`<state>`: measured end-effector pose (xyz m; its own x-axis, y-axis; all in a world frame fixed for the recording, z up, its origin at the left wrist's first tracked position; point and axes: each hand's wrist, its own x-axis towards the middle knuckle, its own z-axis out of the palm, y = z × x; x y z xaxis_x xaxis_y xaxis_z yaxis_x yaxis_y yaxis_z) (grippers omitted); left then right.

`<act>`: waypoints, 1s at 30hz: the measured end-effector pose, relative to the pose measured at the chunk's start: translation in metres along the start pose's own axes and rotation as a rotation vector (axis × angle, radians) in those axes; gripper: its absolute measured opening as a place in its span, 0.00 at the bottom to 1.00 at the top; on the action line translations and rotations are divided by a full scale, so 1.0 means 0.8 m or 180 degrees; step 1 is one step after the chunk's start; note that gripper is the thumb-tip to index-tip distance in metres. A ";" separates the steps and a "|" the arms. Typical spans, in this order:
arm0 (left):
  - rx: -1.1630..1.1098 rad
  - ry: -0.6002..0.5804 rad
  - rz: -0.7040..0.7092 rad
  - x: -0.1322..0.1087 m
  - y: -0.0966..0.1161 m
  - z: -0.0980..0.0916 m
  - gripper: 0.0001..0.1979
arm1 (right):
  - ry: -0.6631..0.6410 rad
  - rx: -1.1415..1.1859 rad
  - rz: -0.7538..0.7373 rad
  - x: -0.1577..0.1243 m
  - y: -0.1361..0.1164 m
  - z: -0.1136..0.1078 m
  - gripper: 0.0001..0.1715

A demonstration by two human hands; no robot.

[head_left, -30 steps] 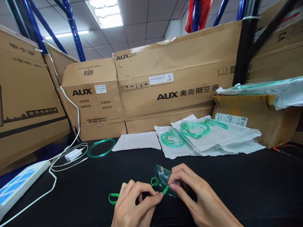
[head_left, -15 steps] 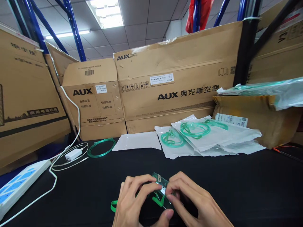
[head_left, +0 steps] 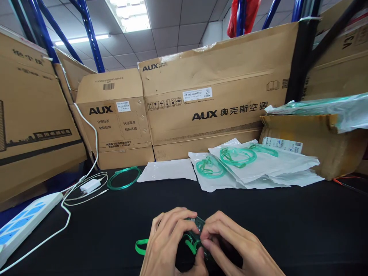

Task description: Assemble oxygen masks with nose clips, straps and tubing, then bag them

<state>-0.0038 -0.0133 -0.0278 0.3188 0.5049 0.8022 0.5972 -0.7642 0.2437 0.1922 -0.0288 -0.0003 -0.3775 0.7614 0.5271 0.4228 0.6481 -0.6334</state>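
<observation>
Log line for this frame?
left hand: grips green mask | right hand: grips green mask | green strap: out past left hand | black table: beneath

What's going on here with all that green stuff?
A person is holding a small clear green plastic mask in both hands, the left hand and the right hand, low over a black table. Fingers of both hands pinch it in the middle, and its green strap trails out to the left. Farther back lie sealed bags of green tubing, one loose tubing coil and big cardboard boxes.
</observation>
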 end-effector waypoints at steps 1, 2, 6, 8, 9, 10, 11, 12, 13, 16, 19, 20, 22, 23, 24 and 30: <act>0.0001 -0.0009 -0.0003 0.000 0.000 0.000 0.21 | 0.0015 -0.0015 -0.0004 0.000 0.000 -0.001 0.11; 0.0003 -0.0016 -0.0007 0.000 -0.001 0.001 0.21 | 0.0028 -0.0028 0.0016 -0.001 0.001 -0.001 0.11; 0.0019 -0.0035 -0.0055 0.000 -0.002 0.000 0.19 | 0.0079 -0.0054 0.0110 0.000 -0.002 -0.005 0.11; 0.0005 -0.0043 -0.0084 0.000 -0.002 -0.001 0.19 | 0.0117 -0.0058 0.0139 0.001 -0.005 -0.009 0.11; -0.0009 -0.0048 -0.0097 0.000 -0.002 -0.002 0.20 | 0.0146 -0.0060 0.0144 0.001 -0.007 -0.012 0.10; -0.0029 -0.0052 -0.0105 0.000 -0.003 -0.002 0.20 | 0.0171 -0.0064 0.0149 0.002 -0.008 -0.015 0.10; -0.0051 -0.0054 -0.0111 0.001 -0.003 -0.002 0.20 | 0.0186 -0.0072 0.0153 0.002 -0.009 -0.018 0.10; -0.0073 -0.0055 -0.0116 0.001 -0.003 -0.003 0.20 | 0.0214 -0.0082 0.0131 0.002 -0.009 -0.022 0.10; -0.0085 -0.0050 -0.0127 0.001 -0.003 -0.002 0.20 | 0.0266 -0.0100 0.0100 0.003 -0.010 -0.026 0.09; -0.0106 -0.0030 -0.0174 0.001 -0.002 -0.002 0.20 | 0.0406 -0.0192 -0.0030 0.003 -0.011 -0.037 0.08; -0.0108 -0.0037 -0.0181 0.001 -0.002 -0.002 0.20 | 0.0541 -0.0270 -0.0165 0.003 -0.015 -0.044 0.08; -0.0110 -0.0047 -0.0161 0.001 -0.002 -0.003 0.20 | 0.0584 -0.0279 -0.0214 0.003 -0.016 -0.046 0.08; -0.0112 -0.0062 -0.0121 0.001 -0.003 -0.003 0.21 | 0.0656 -0.0310 -0.0229 0.004 -0.017 -0.048 0.08; -0.0112 -0.0063 -0.0115 0.001 -0.003 -0.004 0.21 | 0.0702 -0.0330 -0.0242 0.004 -0.017 -0.050 0.08; -0.0111 -0.0057 -0.0119 0.001 -0.003 -0.004 0.21 | 0.0761 -0.0355 -0.0248 0.004 -0.017 -0.052 0.07; -0.0134 0.0035 -0.0218 0.000 -0.003 -0.002 0.20 | 0.1388 -0.0527 0.0008 -0.002 -0.011 -0.076 0.13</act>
<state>-0.0068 -0.0121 -0.0276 0.2701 0.5524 0.7886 0.5858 -0.7443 0.3207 0.2390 -0.0351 0.0390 -0.0096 0.6757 0.7371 0.5623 0.6132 -0.5548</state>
